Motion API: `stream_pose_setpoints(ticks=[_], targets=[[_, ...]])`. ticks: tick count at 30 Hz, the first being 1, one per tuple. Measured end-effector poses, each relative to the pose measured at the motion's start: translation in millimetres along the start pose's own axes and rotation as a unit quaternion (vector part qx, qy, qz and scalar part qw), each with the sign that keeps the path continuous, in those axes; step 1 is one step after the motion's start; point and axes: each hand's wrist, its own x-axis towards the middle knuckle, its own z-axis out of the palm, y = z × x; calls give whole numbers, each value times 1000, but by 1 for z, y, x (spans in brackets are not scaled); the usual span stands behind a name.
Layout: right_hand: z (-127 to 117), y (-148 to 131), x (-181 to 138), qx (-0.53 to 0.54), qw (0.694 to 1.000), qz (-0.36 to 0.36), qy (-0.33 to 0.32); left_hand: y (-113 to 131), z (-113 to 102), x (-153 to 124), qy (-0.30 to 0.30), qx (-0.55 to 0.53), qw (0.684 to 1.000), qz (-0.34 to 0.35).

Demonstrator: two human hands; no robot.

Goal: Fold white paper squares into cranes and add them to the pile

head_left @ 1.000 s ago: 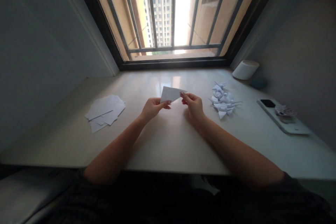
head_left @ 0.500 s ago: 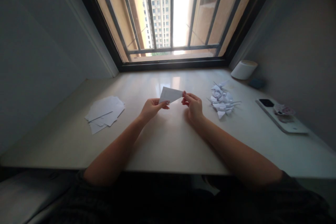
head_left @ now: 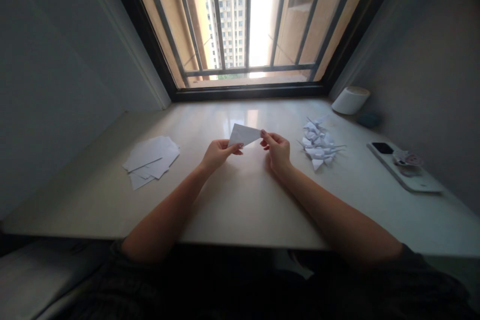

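Observation:
A folded piece of white paper (head_left: pixel 243 135), wide at its left and tapering to the right, is held up between both hands above the white tabletop. My left hand (head_left: pixel 220 152) is closed on its lower left edge, thumb on top and fingers behind. At the narrow right tip, my right hand (head_left: pixel 276 147) pinches the paper between thumb and index finger, its other fingers curled. A loose stack of white paper sheets (head_left: pixel 152 157) lies left of my left hand. To the right of my right hand is a heap of small folded paper figures (head_left: pixel 318 141).
On the right lies a white phone (head_left: pixel 407 172) with a round grip on its back. Behind it, against the wall, are a white cylindrical object (head_left: pixel 350 100) and a small dark bluish item (head_left: pixel 369 119). A barred window (head_left: pixel 247 91) borders the table's (head_left: pixel 225 210) far side.
The view has shifted very slightly. Both hands keep the same hold on the folded paper, with hardly any movement.

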Motion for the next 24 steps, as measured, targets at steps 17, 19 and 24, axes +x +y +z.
stream_pose_setpoints(ticks=[17, 19, 24], targets=[[1, 4, 1, 19, 999, -38, 34, -2, 2, 0, -2, 3, 1000, -6], [1, 5, 1, 6, 998, -61, 30, -1, 3, 0, -5, 6, 1000, -12], [-1, 10, 9, 17, 996, -60, 70, -2, 2, 0, -18, 19, 999, -26]])
